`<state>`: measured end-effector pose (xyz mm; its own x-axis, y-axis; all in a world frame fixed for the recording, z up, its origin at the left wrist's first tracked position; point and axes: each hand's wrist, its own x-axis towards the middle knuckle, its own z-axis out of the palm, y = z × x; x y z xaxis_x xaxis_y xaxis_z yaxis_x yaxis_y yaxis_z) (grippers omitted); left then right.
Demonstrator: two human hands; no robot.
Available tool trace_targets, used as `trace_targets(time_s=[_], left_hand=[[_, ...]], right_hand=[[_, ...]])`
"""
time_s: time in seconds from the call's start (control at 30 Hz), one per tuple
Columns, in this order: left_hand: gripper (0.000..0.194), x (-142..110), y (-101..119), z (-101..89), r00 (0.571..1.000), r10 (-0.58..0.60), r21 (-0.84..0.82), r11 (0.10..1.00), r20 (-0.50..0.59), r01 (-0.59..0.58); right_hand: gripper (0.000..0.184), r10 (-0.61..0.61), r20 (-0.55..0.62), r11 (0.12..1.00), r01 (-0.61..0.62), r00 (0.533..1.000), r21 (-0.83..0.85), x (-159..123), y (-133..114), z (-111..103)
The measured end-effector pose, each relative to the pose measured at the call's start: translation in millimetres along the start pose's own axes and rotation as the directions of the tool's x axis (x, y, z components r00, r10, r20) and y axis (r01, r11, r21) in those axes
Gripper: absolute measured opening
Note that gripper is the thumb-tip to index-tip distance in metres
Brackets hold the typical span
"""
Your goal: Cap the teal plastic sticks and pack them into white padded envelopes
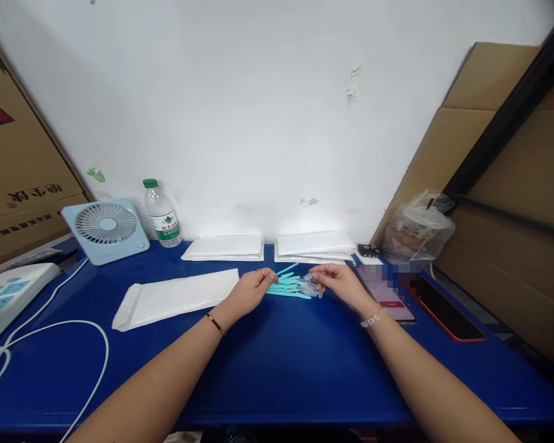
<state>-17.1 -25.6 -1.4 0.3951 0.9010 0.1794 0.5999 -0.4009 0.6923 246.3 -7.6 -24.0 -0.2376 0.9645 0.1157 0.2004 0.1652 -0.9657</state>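
Slim turquoise sticks lie in a loose bunch on the blue table. Small translucent caps are gathered at their right ends. My left hand is closed in a pinch at the bunch's left side, on one turquoise stick that points up and right. Over the caps, my right hand pinches a small translucent cap between thumb and fingers; its exact shape is hard to make out. A white padded envelope lies flat just left of my left hand.
Stacks of white padded envelopes lie along the wall. A blue fan, a water bottle and a power strip with cables are left. Right are a tablet-like device, a phone and a bagged cup.
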Motion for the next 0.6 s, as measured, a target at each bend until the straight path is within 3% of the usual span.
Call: trace_targets(time_s=[0.1,0.3,0.6], left_hand=[[0.038,0,1,-4.1,1.000,0.008,0.033,0.999,0.001,-0.008],[0.026,0,0,-5.0,0.998,0.062,0.117,0.991,-0.011,-0.061],[0.027,1,-1,-1.9,0.999,0.041,0.106,0.994,-0.001,-0.041]], right_hand=[[0.039,0.042,0.007,0.992,-0.043,0.999,0.117,-1,-1,3],[0.029,-0.021,-0.070,0.974,0.036,0.997,0.224,-5,-11,12],[0.030,-0.040,0.030,0.984,0.034,0.999,0.175,-9,-19,26]])
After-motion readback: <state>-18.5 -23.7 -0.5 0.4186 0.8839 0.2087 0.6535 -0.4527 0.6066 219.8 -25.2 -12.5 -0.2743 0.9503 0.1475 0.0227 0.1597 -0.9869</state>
